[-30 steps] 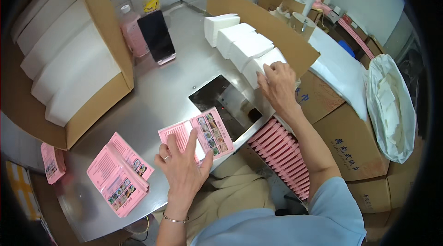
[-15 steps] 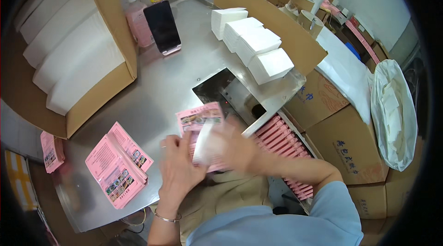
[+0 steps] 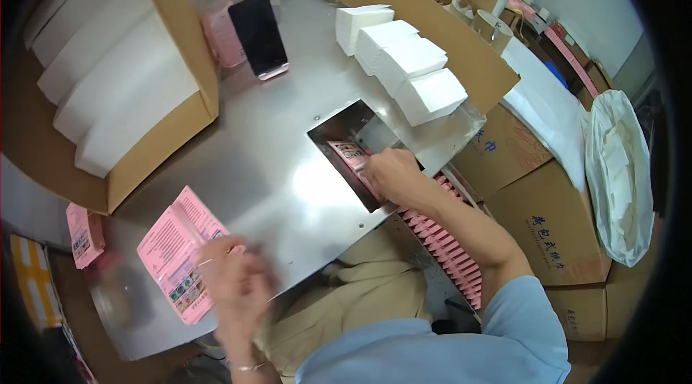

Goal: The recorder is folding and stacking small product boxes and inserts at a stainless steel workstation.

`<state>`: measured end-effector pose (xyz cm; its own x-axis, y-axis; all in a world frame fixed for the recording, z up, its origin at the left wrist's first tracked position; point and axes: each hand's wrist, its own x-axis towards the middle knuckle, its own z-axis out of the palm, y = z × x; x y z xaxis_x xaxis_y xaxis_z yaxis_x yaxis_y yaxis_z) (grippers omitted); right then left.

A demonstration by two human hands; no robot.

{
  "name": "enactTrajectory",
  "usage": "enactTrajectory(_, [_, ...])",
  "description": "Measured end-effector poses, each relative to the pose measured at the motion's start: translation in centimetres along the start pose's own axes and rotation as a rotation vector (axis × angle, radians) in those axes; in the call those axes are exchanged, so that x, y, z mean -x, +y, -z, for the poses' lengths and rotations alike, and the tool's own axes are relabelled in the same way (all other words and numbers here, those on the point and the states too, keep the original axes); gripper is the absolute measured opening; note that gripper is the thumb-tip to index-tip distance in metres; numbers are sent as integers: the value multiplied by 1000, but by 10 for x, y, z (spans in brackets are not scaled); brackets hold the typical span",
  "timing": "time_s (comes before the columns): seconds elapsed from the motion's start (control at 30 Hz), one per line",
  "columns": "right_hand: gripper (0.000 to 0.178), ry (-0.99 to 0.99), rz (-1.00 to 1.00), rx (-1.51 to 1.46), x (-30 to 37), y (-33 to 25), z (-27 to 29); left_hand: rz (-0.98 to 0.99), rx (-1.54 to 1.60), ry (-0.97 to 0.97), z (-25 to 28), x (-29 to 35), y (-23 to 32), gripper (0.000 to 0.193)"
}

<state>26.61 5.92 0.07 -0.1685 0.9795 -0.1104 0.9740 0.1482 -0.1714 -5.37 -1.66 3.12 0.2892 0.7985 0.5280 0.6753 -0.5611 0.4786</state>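
My right hand (image 3: 395, 173) is closed on a flat pink printed packet (image 3: 349, 155), which sits tilted in the rectangular opening (image 3: 328, 128) of the metal table. My fingertips on it are partly hidden behind the hand. At the table's near left, my left hand (image 3: 236, 284) is over the right side of a stack of pink printed packets (image 3: 164, 243). Motion smears its fingers, so whether it grips a packet does not show. Four-sided stacks of folded white napkins (image 3: 411, 59) stand beyond the opening.
A cardboard box (image 3: 155, 142) of white napkins stands at left. A phone on a stand (image 3: 258, 36) and two bottles are at the back. Below the table's right edge lies a row of pink packets (image 3: 450, 247). Cartons (image 3: 548, 225) and a white bag (image 3: 621, 182) are stacked at right.
My right hand has moved away from my lap to the table opening with the pink packet. My left hand has let go of that packet and moved left to the stack.
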Motion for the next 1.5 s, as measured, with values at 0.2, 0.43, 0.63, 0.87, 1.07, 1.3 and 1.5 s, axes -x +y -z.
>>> enactTrajectory(0.2, [19, 971, -122, 358, 5, 63, 32, 334, -651, 2, 68, 45, -66, 22])
enactTrajectory(0.43, [22, 964, -79, 95, -2, 89, 29, 211, 107, -73, -27, -5, -21, 20])
enactTrajectory(0.63, [46, 818, 501, -88, 29, -7, -1, -62, 176, -230, -85, -24, 27, 49])
enactTrajectory(0.87, [25, 302, 470, 168, 5, -66, -1, 40, -192, -214, -90, -29, 34, 87])
enactTrajectory(1.07, [29, 826, 467, -130, 25, -28, 12, -17, -251, -284, -76, -29, 24, 77])
enactTrajectory(1.3, [21, 864, -128, 222, -1, 83, 26, -36, -399, -86, -90, -32, 35, 55])
enactTrajectory(1.5, [24, 954, -23, 55, 1, 88, 24, 15, -356, -279, -77, -36, 44, 56])
